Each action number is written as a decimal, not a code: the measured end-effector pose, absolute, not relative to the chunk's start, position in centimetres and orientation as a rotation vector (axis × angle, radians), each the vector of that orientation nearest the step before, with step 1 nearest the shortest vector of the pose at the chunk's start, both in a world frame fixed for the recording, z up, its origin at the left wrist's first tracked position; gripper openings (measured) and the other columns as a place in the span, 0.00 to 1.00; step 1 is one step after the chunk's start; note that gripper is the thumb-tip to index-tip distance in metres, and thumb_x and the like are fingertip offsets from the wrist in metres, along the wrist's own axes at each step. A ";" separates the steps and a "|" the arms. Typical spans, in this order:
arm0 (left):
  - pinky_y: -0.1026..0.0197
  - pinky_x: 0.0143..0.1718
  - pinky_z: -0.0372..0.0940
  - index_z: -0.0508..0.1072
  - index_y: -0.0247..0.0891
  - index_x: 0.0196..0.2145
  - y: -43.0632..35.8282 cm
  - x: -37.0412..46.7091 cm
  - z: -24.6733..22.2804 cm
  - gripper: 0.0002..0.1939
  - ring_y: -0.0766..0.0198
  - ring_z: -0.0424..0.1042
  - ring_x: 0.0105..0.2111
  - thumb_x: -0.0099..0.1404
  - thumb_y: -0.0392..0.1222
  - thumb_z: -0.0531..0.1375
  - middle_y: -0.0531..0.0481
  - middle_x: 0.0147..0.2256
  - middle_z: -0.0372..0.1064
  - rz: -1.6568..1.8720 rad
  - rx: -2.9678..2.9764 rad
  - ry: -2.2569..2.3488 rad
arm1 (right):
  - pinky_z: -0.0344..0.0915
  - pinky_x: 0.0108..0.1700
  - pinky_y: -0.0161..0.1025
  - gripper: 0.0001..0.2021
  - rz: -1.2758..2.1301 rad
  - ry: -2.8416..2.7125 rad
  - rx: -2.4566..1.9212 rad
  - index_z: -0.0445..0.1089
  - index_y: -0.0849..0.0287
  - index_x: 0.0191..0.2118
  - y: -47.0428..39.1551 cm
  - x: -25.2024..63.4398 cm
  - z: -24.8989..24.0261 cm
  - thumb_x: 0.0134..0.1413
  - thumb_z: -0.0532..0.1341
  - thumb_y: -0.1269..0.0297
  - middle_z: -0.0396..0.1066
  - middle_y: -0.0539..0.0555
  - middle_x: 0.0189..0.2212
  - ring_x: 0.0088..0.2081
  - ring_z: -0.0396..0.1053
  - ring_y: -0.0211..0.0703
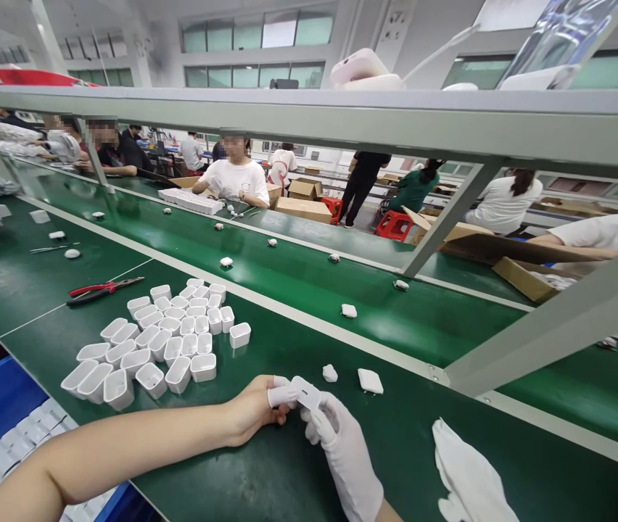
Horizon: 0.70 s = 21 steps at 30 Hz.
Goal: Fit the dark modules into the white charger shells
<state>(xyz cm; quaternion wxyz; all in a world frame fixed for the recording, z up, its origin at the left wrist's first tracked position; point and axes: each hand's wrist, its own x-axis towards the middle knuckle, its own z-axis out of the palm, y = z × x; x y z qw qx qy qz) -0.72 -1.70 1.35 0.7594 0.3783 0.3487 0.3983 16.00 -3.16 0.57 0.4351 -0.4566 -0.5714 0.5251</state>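
The left hand [268, 406], bare but for white covers on some fingertips, pinches a small white part [307, 394] between thumb and finger. The right hand [346, 446], in a white glove, grips the same part from the other side, its fingers curled in close. The part is held up over the near edge of the green table [244, 478], and a dark slot shows on its upward face.

Just beyond the hands, a white lump [329, 373] and a square piece [370, 380] lie near each other, apart. To their left stand many white cups [159, 344], crowded together, most with their open tops up. Red-and-black pliers [105, 290] lie behind the cups. A loose white glove [469, 475] rests to the right of the right hand. Farther off, small white pieces sit spaced out along a green belt [287, 279].
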 end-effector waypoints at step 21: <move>0.64 0.25 0.49 0.67 0.34 0.25 -1.2 -1.4 2.1 0.23 0.72 0.55 0.22 0.48 0.56 0.68 0.56 0.23 0.60 0.683 0.983 0.986 | 0.53 0.19 0.32 0.25 1.885 -1.314 -1.208 0.65 0.60 0.29 -2.7 16.5 1.2 0.57 0.56 0.39 0.67 0.49 0.21 0.16 0.58 0.32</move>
